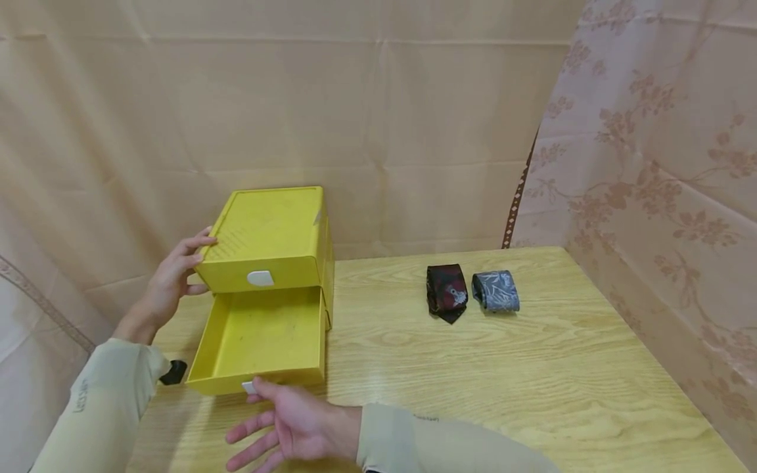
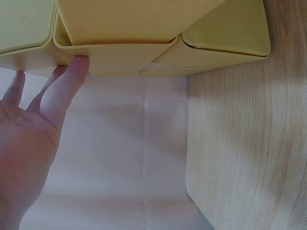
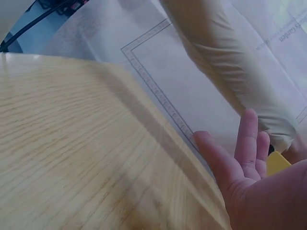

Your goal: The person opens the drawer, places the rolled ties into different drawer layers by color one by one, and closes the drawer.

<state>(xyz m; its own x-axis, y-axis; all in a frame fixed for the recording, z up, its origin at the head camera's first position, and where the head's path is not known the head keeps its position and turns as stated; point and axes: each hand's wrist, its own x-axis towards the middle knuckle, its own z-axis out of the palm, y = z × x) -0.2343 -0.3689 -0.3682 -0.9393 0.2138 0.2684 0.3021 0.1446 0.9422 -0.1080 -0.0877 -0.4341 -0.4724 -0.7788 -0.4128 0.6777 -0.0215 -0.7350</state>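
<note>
A yellow drawer box (image 1: 269, 220) stands on the table with its lower drawer (image 1: 266, 338) pulled out and nothing inside it. The upper drawer with its white handle (image 1: 260, 278) is closed. My left hand (image 1: 165, 282) rests against the box's left side, fingers at the top edge and thumb lower down; the left wrist view shows its fingers (image 2: 64, 88) fairly straight. In front of the lower drawer, my right hand (image 1: 298, 420) has its fingers spread, its thumb at the white pull (image 1: 248, 387). Whether that thumb touches the pull is hard to see.
To the right on the wooden table (image 1: 402, 355) lie a rolled dark red tie (image 1: 447, 289) and a rolled blue-grey patterned tie (image 1: 499, 290), side by side. A beige curtain (image 1: 378, 131) hangs behind, and a floral cloth (image 1: 668, 197) borders the right edge.
</note>
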